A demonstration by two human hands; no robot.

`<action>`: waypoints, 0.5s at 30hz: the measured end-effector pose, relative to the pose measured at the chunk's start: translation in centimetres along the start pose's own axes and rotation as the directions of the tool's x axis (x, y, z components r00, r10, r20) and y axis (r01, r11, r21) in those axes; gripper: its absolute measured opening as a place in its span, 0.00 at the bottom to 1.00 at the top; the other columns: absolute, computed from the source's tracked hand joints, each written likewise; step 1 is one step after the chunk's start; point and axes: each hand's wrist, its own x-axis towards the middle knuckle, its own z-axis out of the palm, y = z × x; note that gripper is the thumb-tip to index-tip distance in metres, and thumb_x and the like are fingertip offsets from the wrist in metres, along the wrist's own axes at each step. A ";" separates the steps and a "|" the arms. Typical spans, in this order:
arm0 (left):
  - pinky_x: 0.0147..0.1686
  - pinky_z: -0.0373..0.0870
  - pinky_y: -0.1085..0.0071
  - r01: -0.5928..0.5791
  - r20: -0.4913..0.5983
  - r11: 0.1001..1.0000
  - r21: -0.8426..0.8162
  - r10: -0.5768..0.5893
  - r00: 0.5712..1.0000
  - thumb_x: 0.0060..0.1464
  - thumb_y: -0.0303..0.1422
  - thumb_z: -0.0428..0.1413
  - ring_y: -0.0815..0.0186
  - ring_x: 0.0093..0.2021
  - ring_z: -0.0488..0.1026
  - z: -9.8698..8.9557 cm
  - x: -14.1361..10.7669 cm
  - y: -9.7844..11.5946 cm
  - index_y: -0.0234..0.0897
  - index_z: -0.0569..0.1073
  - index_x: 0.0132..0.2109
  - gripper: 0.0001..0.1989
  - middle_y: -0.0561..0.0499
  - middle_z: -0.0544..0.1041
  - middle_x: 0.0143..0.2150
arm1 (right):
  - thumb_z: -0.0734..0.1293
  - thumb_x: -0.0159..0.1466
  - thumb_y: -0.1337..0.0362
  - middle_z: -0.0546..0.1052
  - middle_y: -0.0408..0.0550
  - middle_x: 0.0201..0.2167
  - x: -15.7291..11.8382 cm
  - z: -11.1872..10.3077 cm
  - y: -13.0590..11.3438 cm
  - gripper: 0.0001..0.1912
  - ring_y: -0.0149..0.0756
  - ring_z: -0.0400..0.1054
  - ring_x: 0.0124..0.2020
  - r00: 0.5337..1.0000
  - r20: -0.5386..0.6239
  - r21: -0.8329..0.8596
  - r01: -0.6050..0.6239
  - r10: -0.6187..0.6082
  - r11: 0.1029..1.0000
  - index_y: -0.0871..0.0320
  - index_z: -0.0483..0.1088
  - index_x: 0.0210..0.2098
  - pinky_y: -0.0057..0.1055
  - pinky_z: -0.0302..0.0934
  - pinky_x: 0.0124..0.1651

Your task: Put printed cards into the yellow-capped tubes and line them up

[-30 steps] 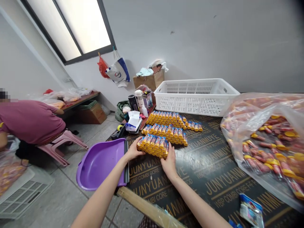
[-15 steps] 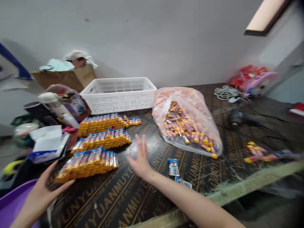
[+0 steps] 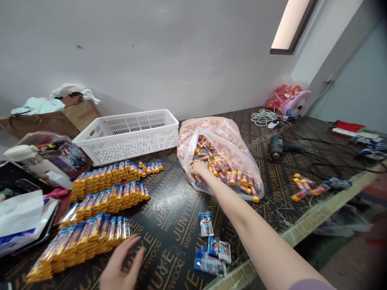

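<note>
My right hand (image 3: 198,167) reaches into the mouth of a clear plastic bag (image 3: 256,177). Inside are many small pink tubes with yellow caps (image 3: 222,164); my fingertips are hidden among them. At the lower left my left hand (image 3: 122,262) hovers over the table, thumb and fingers apart, holding nothing. Just beyond it lies the nearest stacked row of yellow-capped tubes with blue tops (image 3: 81,241). Two more such rows, a middle one (image 3: 105,197) and a far one (image 3: 105,175), lie behind it. Several small blue-and-clear sachets (image 3: 213,251) lie between my arms.
A white plastic basket (image 3: 133,141) stands behind the rows. Papers (image 3: 24,221) and a cardboard box (image 3: 78,117) are at the left. To the right are a heat gun (image 3: 276,147), loose pink tubes (image 3: 302,185), a coiled white cable (image 3: 264,117) and a pink fan (image 3: 296,104).
My right hand has moved from above the bare tabletop right and forward into the bag. My left hand has moved right, away from the left end of the nearest row. The view has swung right.
</note>
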 end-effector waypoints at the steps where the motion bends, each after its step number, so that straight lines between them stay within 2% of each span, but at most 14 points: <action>1: 0.49 0.73 0.58 -0.051 0.086 0.998 -0.033 0.054 0.995 0.48 0.43 0.57 0.55 0.48 0.74 1.6 -0.4 1.1 0.46 0.76 0.43 0.15 0.49 0.77 0.48 | 0.64 0.65 0.59 0.69 0.52 0.51 -0.4 0.1 0.1 0.18 0.41 0.67 0.48 1.000 0.021 -0.018 0.012 -0.012 1.000 0.60 0.65 0.52 0.45 0.65 0.49; 3: 0.51 0.71 0.57 -0.094 0.246 0.991 -0.091 0.114 0.963 0.48 0.41 0.57 0.54 0.51 0.73 4.7 -1.5 3.1 0.45 0.77 0.44 0.15 0.46 0.76 0.51 | 0.64 0.65 0.59 0.68 0.52 0.53 -1.9 0.4 0.6 0.18 0.42 0.66 0.50 0.998 0.049 -0.047 0.049 -0.046 0.998 0.60 0.64 0.53 0.46 0.64 0.50; 5: 0.53 0.69 0.55 -0.078 0.331 0.989 -0.128 0.117 0.936 0.49 0.39 0.57 0.53 0.54 0.71 7.2 -2.5 4.4 0.44 0.76 0.46 0.16 0.44 0.73 0.54 | 0.64 0.65 0.59 0.67 0.52 0.53 -4.5 0.8 1.5 0.18 0.43 0.65 0.51 0.994 0.067 -0.065 0.089 -0.084 0.994 0.59 0.65 0.52 0.47 0.62 0.52; 7: 0.54 0.67 0.53 -0.034 0.374 0.990 -0.139 0.084 0.924 0.51 0.39 0.56 0.53 0.56 0.69 8.7 -3.1 5.1 0.44 0.76 0.48 0.17 0.43 0.71 0.56 | 0.64 0.65 0.58 0.66 0.52 0.55 -7.4 1.1 2.6 0.18 0.44 0.63 0.53 0.990 0.077 -0.071 0.126 -0.120 0.989 0.59 0.65 0.52 0.49 0.60 0.54; 9: 0.56 0.64 0.51 0.016 0.382 0.989 -0.149 0.043 0.923 0.54 0.40 0.52 0.54 0.57 0.67 9.4 -3.3 5.4 0.44 0.75 0.49 0.16 0.43 0.70 0.57 | 0.66 0.63 0.58 0.65 0.54 0.57 -10.0 1.2 3.9 0.20 0.47 0.61 0.55 0.985 0.081 -0.069 0.158 -0.152 0.985 0.57 0.65 0.53 0.50 0.57 0.55; 11: 0.58 0.61 0.50 0.048 0.371 0.983 -0.179 0.022 0.928 0.56 0.40 0.49 0.55 0.58 0.66 9.6 -3.3 5.4 0.44 0.75 0.48 0.16 0.43 0.71 0.57 | 0.70 0.58 0.57 0.66 0.54 0.56 -11.2 0.6 5.1 0.25 0.49 0.61 0.55 0.980 0.085 -0.055 0.185 -0.180 0.981 0.54 0.66 0.53 0.50 0.56 0.55; 13: 0.58 0.61 0.50 0.058 0.364 0.974 -0.221 0.027 0.931 0.57 0.40 0.49 0.55 0.58 0.67 9.5 -3.2 5.3 0.43 0.76 0.47 0.16 0.43 0.72 0.56 | 0.71 0.56 0.53 0.68 0.54 0.54 -10.6 -0.6 6.4 0.26 0.50 0.62 0.54 0.980 0.063 -0.033 0.193 -0.191 0.981 0.53 0.68 0.52 0.49 0.56 0.54; 15: 0.57 0.62 0.51 0.057 0.345 0.967 -0.247 0.033 0.938 0.56 0.41 0.50 0.55 0.57 0.67 9.5 -3.2 5.2 0.43 0.76 0.47 0.16 0.43 0.72 0.55 | 0.66 0.61 0.51 0.68 0.54 0.54 -8.7 -2.4 7.8 0.23 0.48 0.62 0.54 0.986 -0.018 -0.011 0.164 -0.165 0.986 0.56 0.67 0.51 0.48 0.58 0.54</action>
